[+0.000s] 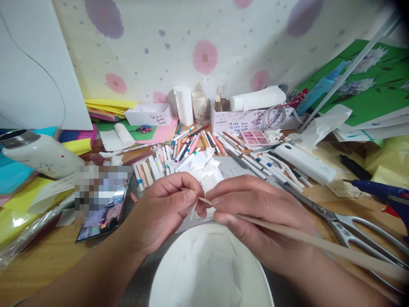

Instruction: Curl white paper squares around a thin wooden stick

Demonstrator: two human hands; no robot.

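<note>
My left hand (169, 209) is closed, thumb against index finger, on a small piece of white paper (191, 209) that hangs below the fingertips. In my right hand (258, 213) a long, thin beige stick (297, 236) is gripped near its narrow end. The stick runs back along the right forearm to the lower right edge. Its tip meets the paper at the left thumb; whether the two are stuck together I cannot tell. Just below both hands is a round white container (211, 264) with white paper in it.
Many markers (191, 145) lie behind the hands, with crumpled white paper (204, 166) among them. A phone (108, 209) and a white bottle (41, 153) are at left. At right are scissors (345, 226), a blue glue gun (383, 194) and a white box-shaped device (303, 162).
</note>
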